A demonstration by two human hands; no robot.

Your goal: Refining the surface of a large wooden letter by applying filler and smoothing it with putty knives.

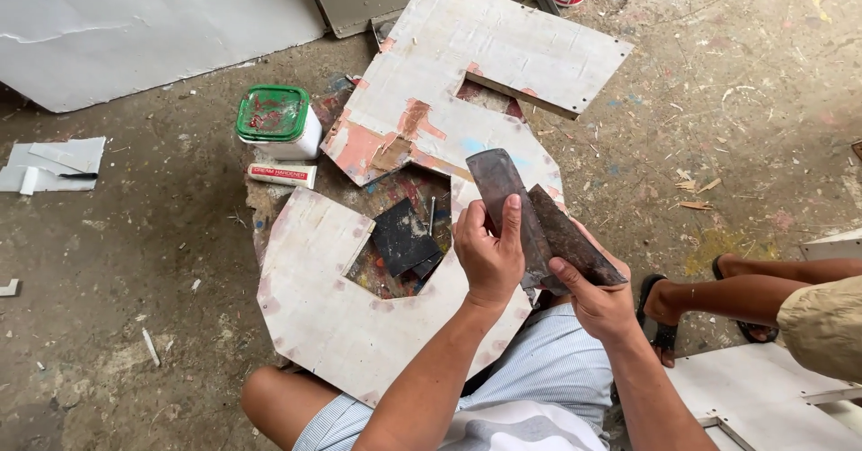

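I see two dark, worn scraper blades crossed near the middle of the view, just above the lap. My left hand is closed round the longer blade, thumb laid up its face, so it stands nearly upright. My right hand is wrapped round the second blade, which angles across the first and touches it, as if one edge were wiping the other clean.

Under both hands lies a big white board cut in a letter shape, patched with pinkish filler, one end resting on my knee, which keeps the work close. In its near cut-out sit dark square pieces. To the left stand a green-lidded tub and a small flat tube, within reach.

The floor is rough, dusty concrete strewn with chips. Another person's sandalled foot shows at right.
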